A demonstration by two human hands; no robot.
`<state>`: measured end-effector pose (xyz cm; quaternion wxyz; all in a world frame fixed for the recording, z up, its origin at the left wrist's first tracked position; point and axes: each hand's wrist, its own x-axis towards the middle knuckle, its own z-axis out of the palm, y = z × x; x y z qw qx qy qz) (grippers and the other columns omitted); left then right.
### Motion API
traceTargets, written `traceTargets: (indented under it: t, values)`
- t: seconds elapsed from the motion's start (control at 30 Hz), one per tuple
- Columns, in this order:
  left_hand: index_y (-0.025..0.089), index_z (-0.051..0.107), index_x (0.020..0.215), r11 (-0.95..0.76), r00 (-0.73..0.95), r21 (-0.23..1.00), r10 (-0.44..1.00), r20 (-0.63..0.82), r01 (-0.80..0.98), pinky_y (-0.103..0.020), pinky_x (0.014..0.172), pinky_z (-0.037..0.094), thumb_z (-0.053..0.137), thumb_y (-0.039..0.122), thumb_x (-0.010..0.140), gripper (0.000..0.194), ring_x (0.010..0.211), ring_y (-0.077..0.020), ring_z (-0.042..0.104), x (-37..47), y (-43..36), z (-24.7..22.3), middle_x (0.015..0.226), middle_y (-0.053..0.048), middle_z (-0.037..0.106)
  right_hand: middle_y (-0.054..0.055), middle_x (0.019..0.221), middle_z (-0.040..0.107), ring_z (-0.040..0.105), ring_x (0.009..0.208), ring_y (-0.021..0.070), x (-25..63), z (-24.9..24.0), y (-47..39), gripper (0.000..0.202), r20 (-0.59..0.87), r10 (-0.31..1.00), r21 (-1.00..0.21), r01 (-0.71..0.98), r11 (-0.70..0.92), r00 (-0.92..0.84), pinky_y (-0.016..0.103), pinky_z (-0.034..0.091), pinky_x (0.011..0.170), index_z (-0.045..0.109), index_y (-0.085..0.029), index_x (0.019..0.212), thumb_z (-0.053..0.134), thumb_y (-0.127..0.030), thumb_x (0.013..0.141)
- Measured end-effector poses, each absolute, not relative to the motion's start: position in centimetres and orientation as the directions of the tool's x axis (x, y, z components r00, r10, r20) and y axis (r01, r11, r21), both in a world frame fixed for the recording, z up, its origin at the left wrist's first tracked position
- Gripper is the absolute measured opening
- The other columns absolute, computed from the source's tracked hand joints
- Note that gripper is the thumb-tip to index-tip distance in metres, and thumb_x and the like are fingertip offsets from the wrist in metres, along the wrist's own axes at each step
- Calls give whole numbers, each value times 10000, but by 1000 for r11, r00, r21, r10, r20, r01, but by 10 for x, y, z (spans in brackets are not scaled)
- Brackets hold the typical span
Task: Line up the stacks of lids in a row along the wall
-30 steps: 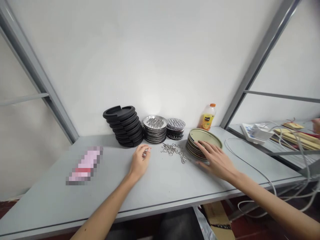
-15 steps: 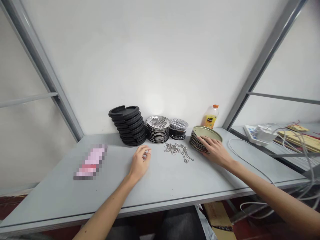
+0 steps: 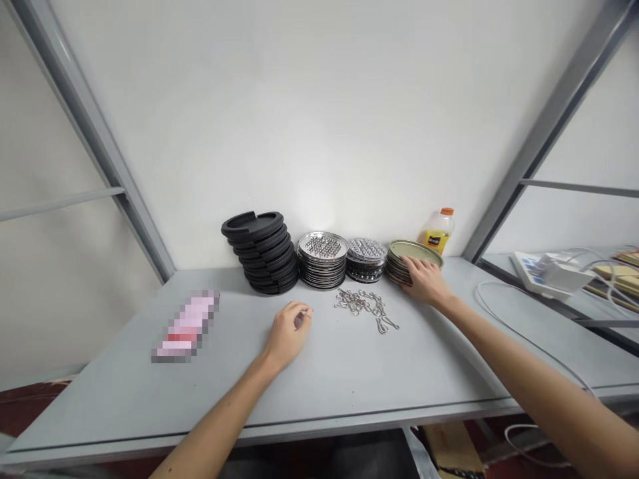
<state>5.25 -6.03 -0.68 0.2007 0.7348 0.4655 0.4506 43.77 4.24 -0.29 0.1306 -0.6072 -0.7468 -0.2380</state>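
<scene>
My right hand rests against the near side of a stack of round greenish-gold lids, fingers spread over its rim. My left hand is curled above the grey table, thumb near the fingertips, in front of a tall stack of black rings. Whether anything small is between those fingers is hidden. Between the hands lie loose metal clips. Behind the clips stand a stack of silver discs with raised points and a shorter stack of similar discs.
A bottle with an orange cap stands by the wall behind the lids. A blurred-out pink item lies at the left. On the right are a white power strip and a white cable running across the table.
The camera view has shifted, moving the table items rightward. The lid stack now sits closer to the short disc stack, with my right hand still on it.
</scene>
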Motion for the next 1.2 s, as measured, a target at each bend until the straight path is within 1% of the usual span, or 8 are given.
traceTargets:
  t: [0.2,0.43,0.63,0.73,0.77,0.83,1.03,1.2]
  values:
    - [187,662,884,-484,265,697,875,406,529,-283,691,495,463,233,880,204,817,-176,619,56,-64,-7,924,-55,668,169,1334,502,483,1126,375,439,-1,60,706,483,847,180,972,152,-222,481,386,897,375,-135,1364,532,-333,705]
    - [193,666,871,-515,280,661,855,436,545,-323,786,510,476,207,873,190,848,-189,621,56,-64,-9,916,-63,664,157,1270,550,497,1149,346,441,11,62,618,522,844,-52,983,176,-123,479,380,965,478,-161,1290,560,-420,735]
    - [205,674,917,-542,260,619,832,489,568,-352,871,499,493,212,866,188,961,-206,606,55,-57,-3,1006,-71,646,189,1228,572,474,1184,329,407,19,22,426,712,701,-254,913,321,-49,504,339,1033,538,-138,1230,359,-366,919]
    - [206,673,928,-570,314,592,817,484,570,-356,902,487,494,220,871,189,972,-205,604,53,-46,3,1018,-67,643,63,1161,649,587,1064,229,362,17,-4,359,591,735,-195,825,530,-332,362,472,944,628,-246,1145,372,-389,937]
    - [205,672,927,-576,327,584,813,482,573,-356,903,486,492,221,872,189,970,-205,604,53,-42,4,1014,-65,645,61,1283,584,553,1142,234,347,16,-10,389,449,709,-163,729,664,-545,384,450,985,594,-251,1226,360,-388,948]
    - [205,671,921,-578,327,571,810,486,583,-352,895,487,485,218,874,192,965,-205,605,51,-34,4,1001,-61,649,61,1423,461,428,1299,253,321,11,-17,444,299,630,-159,613,774,-717,443,353,1080,495,-247,1352,333,-392,965]
    - [192,672,914,-538,246,595,829,503,596,-329,861,489,485,223,886,191,936,-189,609,40,-32,-1,982,-61,651,45,1545,205,151,1433,273,314,-7,-17,529,106,688,-267,646,715,-718,538,168,1151,271,-279,1474,291,-456,976]
    - [182,660,901,-538,234,642,834,500,546,-335,872,470,391,294,954,296,953,-192,592,34,-38,2,979,-67,646,-2,1559,129,86,1442,254,357,-14,-25,504,55,750,-254,717,649,-659,538,109,1164,272,-325,1467,269,-457,981]
